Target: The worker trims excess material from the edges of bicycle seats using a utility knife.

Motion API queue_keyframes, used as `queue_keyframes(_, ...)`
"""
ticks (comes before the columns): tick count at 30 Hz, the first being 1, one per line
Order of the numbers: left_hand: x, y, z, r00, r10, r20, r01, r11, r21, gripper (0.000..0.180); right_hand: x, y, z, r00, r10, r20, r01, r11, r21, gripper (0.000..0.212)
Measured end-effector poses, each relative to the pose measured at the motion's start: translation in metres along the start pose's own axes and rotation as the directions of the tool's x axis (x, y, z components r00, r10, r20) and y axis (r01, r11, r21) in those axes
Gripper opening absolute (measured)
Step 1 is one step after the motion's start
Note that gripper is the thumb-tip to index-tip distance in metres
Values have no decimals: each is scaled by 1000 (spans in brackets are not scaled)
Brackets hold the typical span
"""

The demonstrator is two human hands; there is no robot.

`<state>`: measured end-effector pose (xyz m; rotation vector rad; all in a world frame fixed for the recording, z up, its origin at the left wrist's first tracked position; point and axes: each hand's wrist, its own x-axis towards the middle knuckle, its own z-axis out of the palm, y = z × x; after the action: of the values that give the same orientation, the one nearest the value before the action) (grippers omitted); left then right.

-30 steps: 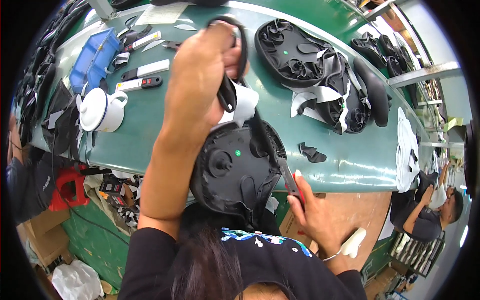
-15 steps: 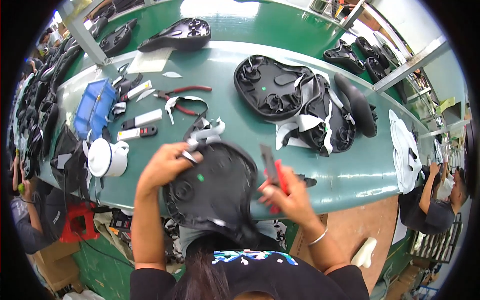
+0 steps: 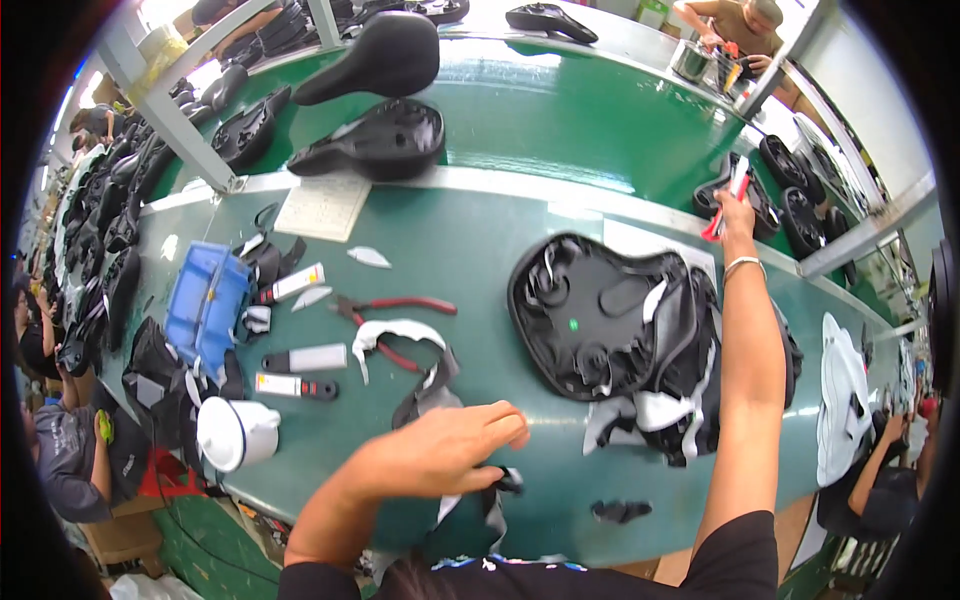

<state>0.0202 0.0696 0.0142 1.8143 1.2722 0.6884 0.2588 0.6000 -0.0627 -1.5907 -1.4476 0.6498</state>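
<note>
My right hand (image 3: 737, 216) is stretched far out to the right, closed on a red-handled utility knife (image 3: 740, 178). It overlaps a black bicycle saddle (image 3: 768, 212) lying underside up beyond the rail; whether the fingers touch this saddle I cannot tell. Over the near table edge, my left hand (image 3: 450, 450) has its fingers apart. Grey-and-black trimmed strips (image 3: 495, 515) lie just under its thumb. Between my arms and beyond them, a saddle cover (image 3: 590, 320) rests with its hollow side up, overlapping other black saddle parts (image 3: 672, 412).
Red-handled pincers (image 3: 400, 303), box cutters (image 3: 305, 358), a blue bin (image 3: 207, 310) and a white enamel mug (image 3: 238, 433) occupy the left. Black saddles (image 3: 385, 60) stand on the green surface beyond the rail (image 3: 560, 190). Metal posts (image 3: 180, 135) rise there. Co-workers sit around.
The saddle I was holding has left my left hand. My right hand, still with the knife, has reached far forward and right. The view has shifted toward the far side.
</note>
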Motion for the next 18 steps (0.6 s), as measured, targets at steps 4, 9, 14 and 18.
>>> queue_keyframes(4,-24,-14,3,989,-148,-28,139,970,-201,25,15,30,35,984,95,152,-132,958,253,35)
queue_keyframes(9,-19,-19,10,857,-407,-316,313,898,-308,13,-12,-4,11,947,44,317,-221,808,547,32)
queue_keyframes(14,17,-7,7,712,-285,-642,191,958,-214,32,-150,-128,-12,756,-180,629,-527,403,748,25)
queue_keyframes(18,48,4,4,458,163,-874,295,900,322,72,-328,-185,-66,594,-294,749,-691,291,662,27)
